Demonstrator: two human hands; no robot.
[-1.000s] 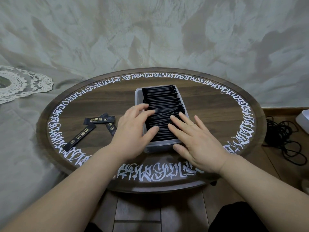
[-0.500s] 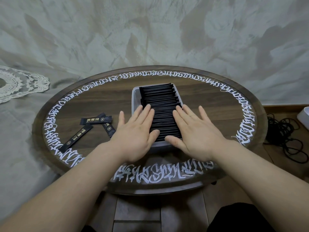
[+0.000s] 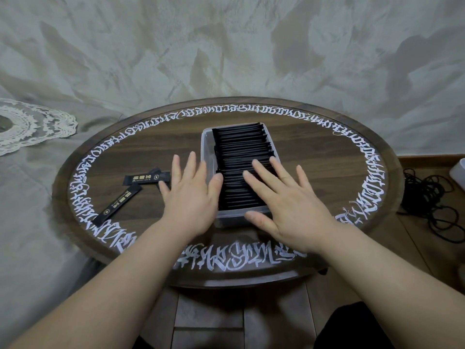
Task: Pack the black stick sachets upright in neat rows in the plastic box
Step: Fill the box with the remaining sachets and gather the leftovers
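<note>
— Behind everything a pale marbled backdrop (image 3: 226, 46) is filling the far side, and a round dark wooden surface (image 3: 314, 152) ringed with white calligraphy is sitting in front of it. What is lying on it?

— A clear plastic box (image 3: 206, 147) is standing at the middle, and black stick sachets (image 3: 241, 152) are standing upright inside it in a tight row running from near to far. A narrow strip along the box's left wall is showing no sachets.

— And the hands?

— Both are lying flat with fingers straight and spread, gripping nothing. The left hand (image 3: 191, 197) is hovering over the box's near left corner, its thumb touching the left edge of the row. The right hand (image 3: 286, 202) is covering the near right part of the row, fingers resting on the sachet tops, thumb lying by the near wall.

— Anything else nearby?

— Three loose sachets (image 3: 118, 205) are lying flat on the surface to the left of the box, one partly hidden behind the left hand. A white lace doily (image 3: 32, 124) is lying at the far left, and black cable (image 3: 432, 205) is coiling on the wooden floor (image 3: 208, 318) at the right.
</note>
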